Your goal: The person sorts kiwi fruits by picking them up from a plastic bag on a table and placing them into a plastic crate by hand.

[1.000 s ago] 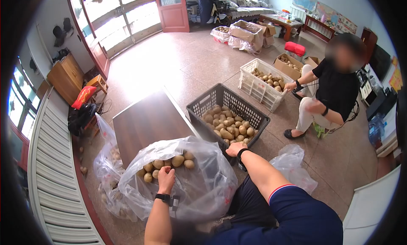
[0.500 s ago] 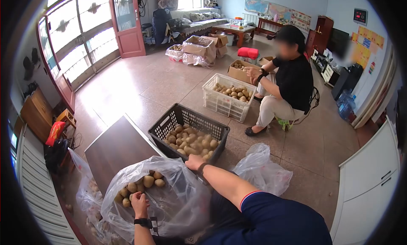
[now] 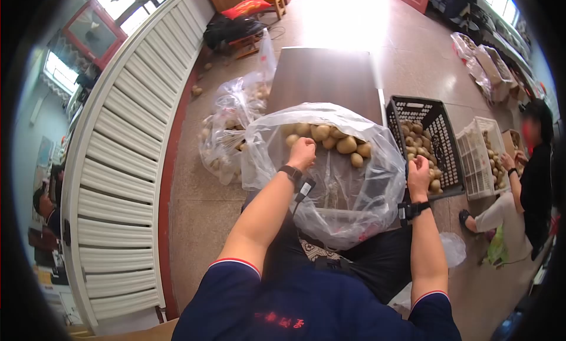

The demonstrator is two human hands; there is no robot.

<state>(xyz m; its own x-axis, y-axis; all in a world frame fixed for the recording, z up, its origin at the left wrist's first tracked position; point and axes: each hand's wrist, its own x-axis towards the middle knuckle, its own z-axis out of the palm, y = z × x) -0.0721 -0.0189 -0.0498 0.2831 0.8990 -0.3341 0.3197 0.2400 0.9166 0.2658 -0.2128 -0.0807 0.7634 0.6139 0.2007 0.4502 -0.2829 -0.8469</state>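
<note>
Brown kiwifruit [image 3: 346,144] lie in a row at the far side of a wide-open clear plastic bag [image 3: 377,205]. Over the row's left part is my left hand [image 3: 302,154], its fingers bent and closed beside a kiwifruit [image 3: 292,140]; whatever they hold is hidden. My right hand [image 3: 419,173] is at the near left side of a black plastic crate [image 3: 454,158], fingers loosely bent and a little apart, with nothing visible in them. More kiwifruit [image 3: 420,141] fill the crate's lower part. Under the bag's far edge is a dark board [image 3: 321,75].
Another clear bag of kiwifruit [image 3: 227,131] stands left of the board, beside a white slatted panel [image 3: 127,164]. At right, a seated person [image 3: 533,176] handles something near a white crate [image 3: 471,158]. A stool [image 3: 274,5] and boxes [image 3: 495,64] are farther back.
My view has swung left, so the crates and the seated person now appear farther right. My left hand stays over the bag's kiwifruit; my right hand remains near the black crate's side.
</note>
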